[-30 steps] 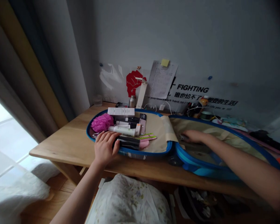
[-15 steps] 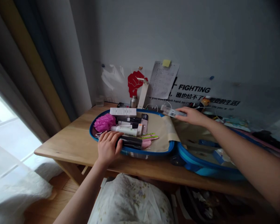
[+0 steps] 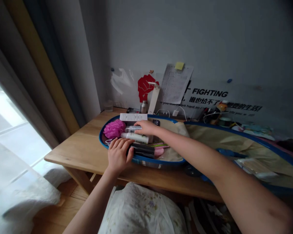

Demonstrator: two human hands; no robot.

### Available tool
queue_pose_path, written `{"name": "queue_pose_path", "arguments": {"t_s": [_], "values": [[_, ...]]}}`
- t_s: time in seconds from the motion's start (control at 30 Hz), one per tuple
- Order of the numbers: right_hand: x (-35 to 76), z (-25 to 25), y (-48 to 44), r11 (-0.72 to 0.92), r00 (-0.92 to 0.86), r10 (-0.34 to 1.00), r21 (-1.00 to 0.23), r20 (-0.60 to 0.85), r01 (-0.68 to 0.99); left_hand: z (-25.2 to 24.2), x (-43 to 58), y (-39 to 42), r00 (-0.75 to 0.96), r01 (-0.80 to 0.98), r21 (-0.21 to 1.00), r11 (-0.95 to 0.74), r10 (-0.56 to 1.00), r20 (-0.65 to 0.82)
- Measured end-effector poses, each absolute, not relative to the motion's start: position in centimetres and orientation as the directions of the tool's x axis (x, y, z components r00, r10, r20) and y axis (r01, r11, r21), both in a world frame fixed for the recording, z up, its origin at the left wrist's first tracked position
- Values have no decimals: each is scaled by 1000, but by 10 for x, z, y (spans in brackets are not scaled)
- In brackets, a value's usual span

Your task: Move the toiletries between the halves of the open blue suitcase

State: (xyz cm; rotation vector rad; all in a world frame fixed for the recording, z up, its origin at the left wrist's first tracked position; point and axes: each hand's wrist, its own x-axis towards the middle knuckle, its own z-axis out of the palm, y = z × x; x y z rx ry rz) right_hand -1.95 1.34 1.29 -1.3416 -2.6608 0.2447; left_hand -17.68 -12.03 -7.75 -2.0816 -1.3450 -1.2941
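Right hand (image 3: 146, 127) is stretched across into the open blue oval hard-shell suitcase (image 3: 161, 161). Its fingers are pinched around a small pale tube (image 3: 134, 128), right over the row of toiletries and just above a long white tube (image 3: 134, 137). Left hand (image 3: 119, 155) sits on the near rim, fingers flat and close together on the black tubes (image 3: 143, 149). My guess is it's bracing the pile so nothing slides. A fluffy pink bath puff (image 3: 114, 128) to the left and a flat white carton (image 3: 133, 117) behind crowd that spot. Everything's on a light wooden desk (image 3: 80, 146).
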Motion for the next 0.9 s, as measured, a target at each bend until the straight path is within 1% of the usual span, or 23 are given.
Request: {"name": "queue_pose_path", "arguments": {"t_s": [0.1,0.3,0.4,0.57,0.73,0.83,0.9], "values": [[-26,8,13,601,-606,794,-202,45,773,-77,-177,-120,134,855,177,-488,536,833],[-32,1,12,634,-643,765,-206,26,746,-79,-177,-120,117,853,211,-478,568,814],[-35,-5,15,636,-647,762,-220,28,740,-79,-177,-119,119,851,213,-480,572,812],[-35,-10,20,632,-650,759,-274,35,724,-78,-177,-120,139,851,179,-494,539,831],[-21,5,23,621,-637,766,-351,84,701,-78,-177,-120,128,850,195,-489,551,824],[6,24,25,604,-604,785,-389,138,696,-79,-177,-120,123,848,214,-484,573,810],[34,39,26,586,-573,802,-408,169,700,-79,-177,-120,132,849,204,-487,569,812]]}}
